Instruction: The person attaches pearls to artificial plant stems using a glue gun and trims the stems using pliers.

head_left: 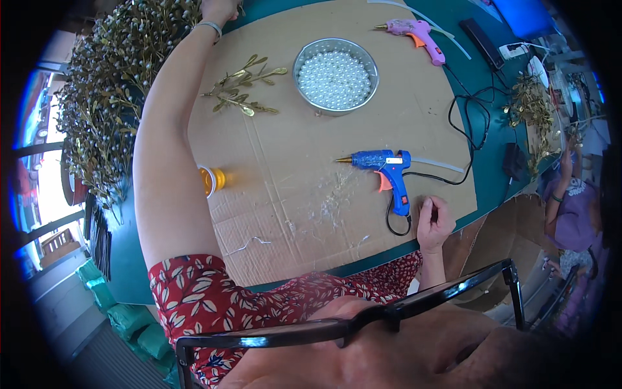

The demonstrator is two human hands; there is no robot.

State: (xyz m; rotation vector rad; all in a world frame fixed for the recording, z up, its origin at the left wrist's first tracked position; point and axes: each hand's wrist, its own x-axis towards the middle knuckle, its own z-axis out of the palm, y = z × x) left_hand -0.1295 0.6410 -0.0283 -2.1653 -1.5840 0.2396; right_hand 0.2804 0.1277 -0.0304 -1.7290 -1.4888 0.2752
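- Left hand (219, 9) reaches far up to the top edge of the view, at the large bush of gold leafy sprigs with pearl beads (113, 84) on the left of the counter (483, 84); the hand is cut off by the frame, so I cannot tell how its fingers are set
- A silver bracelet (210, 26) sits on the left wrist
- Right hand (434, 223) rests on the near right edge of the cardboard sheet (291, 214), fingers curled in loosely, holding nothing visible
- Blue glue gun (383, 170) lies on the cardboard just beside the right hand, nozzle pointing left, its black cord (476, 126) looping away to the right
- 1 loose gold sprig (241, 87) lies flat on the cardboard, near the left forearm
- Round metal tin of white pearl beads (335, 74) stands to the right of that sprig
- Small amber spool (212, 179) lies against the left upper arm
- Pink glue gun (418, 35) lies at the far edge, well apart from both hands
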